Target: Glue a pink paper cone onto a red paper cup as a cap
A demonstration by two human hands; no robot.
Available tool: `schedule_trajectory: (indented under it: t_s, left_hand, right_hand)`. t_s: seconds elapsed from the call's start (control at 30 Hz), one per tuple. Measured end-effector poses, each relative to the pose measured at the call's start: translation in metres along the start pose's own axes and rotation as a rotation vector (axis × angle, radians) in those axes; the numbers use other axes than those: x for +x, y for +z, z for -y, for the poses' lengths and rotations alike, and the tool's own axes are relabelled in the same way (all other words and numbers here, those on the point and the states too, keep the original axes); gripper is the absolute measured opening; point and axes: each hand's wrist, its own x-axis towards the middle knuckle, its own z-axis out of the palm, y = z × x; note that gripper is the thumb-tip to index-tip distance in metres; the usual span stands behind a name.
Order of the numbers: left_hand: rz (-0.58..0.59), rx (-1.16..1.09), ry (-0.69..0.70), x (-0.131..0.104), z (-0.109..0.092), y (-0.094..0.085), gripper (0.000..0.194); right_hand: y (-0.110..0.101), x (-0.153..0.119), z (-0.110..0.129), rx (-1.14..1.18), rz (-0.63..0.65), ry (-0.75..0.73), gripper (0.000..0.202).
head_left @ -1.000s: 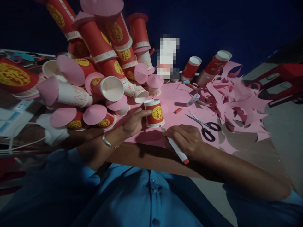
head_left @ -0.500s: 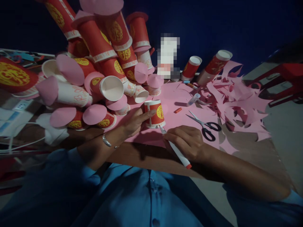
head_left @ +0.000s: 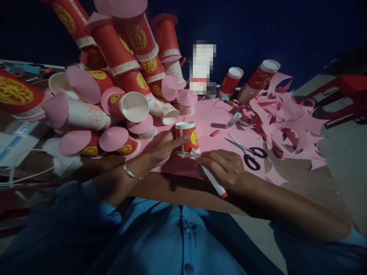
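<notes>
A red paper cup (head_left: 187, 142) with a yellow emblem and white rims stands near the table's front edge. My left hand (head_left: 164, 149) is closed on its left side, the thumb lying across the red surface. In my right hand (head_left: 222, 166) is a white marker (head_left: 212, 180) with a red end, its tip at the cup's lower front rim. A small red cap (head_left: 215, 133) lies on the pink paper (head_left: 210, 114) behind my right hand. Open scissors (head_left: 246, 149) with black handles rest to the right of the cap.
Stacked red and white cups (head_left: 114, 49) with pink cones crowd the left and back. Pink paper scraps (head_left: 289, 122) pile up at the right. A glue stick (head_left: 233, 120) and two red cups (head_left: 231, 82) stand behind the scissors. A white power strip (head_left: 17, 141) lies far left.
The marker in my right hand has shifted slightly left and up, its tip now higher on the cup's lower edge. My left hand still holds the cup in nearly the same place.
</notes>
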Motion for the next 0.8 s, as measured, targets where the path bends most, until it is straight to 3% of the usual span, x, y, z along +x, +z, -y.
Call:
schedule_trajectory:
  t_s: [0.27,0.47,0.8]
  left_hand:
    - [-0.003,-0.025,-0.007,0.0003,-0.0005,0.0002,0.059]
    - [0.005,-0.048,-0.036,0.002,0.0012,-0.0018,0.062]
    - [0.0,-0.04,-0.025,0.0027,0.0021,-0.0033,0.055]
  right_hand:
    - [0.0033,-0.0005,-0.0007,-0.009,-0.014,-0.001,0.009]
    - [-0.0013,0.0003,0.0004,-0.001,0.033,-0.001,0.017]
    - [0.006,-0.0011,0.0027,0.014,-0.045,0.022,0.006]
